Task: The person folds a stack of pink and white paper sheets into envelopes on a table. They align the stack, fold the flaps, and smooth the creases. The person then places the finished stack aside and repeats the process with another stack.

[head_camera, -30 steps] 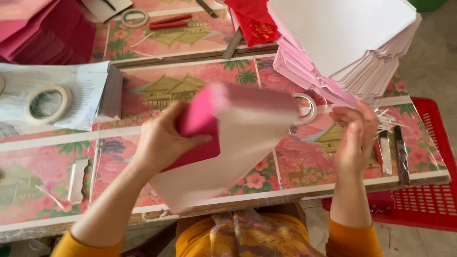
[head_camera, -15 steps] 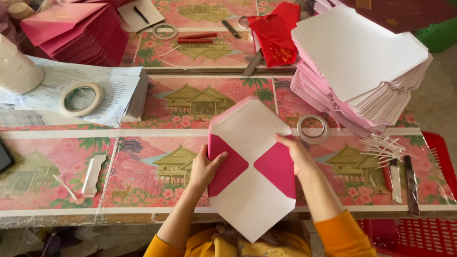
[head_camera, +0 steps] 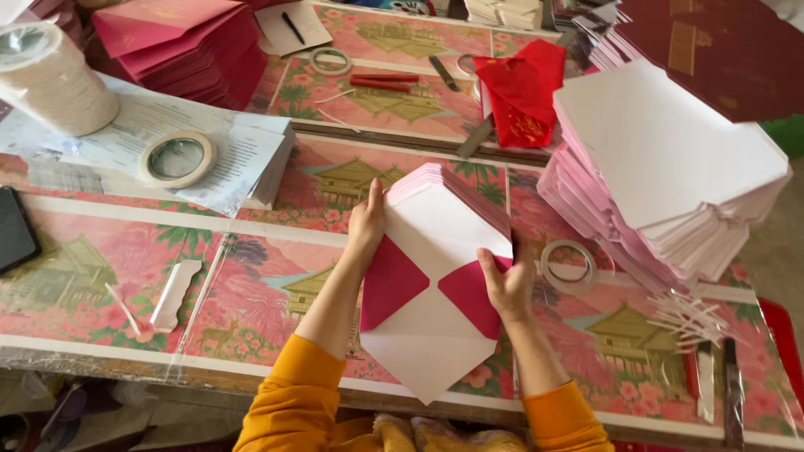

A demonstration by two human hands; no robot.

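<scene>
Stack of unfolded envelope blanks (head_camera: 435, 276), white with pink side flaps, resting on counter (head_camera: 251, 276) at centre, lower point overhanging near edge. Left hand (head_camera: 366, 228) pressed flat along stack's left edge, grip holding it. Right hand (head_camera: 505, 285) clasping right flap, grip closed on stack. Tape ring (head_camera: 568, 265) just right of stack. Taller pile of blanks (head_camera: 670, 167) further right.
</scene>
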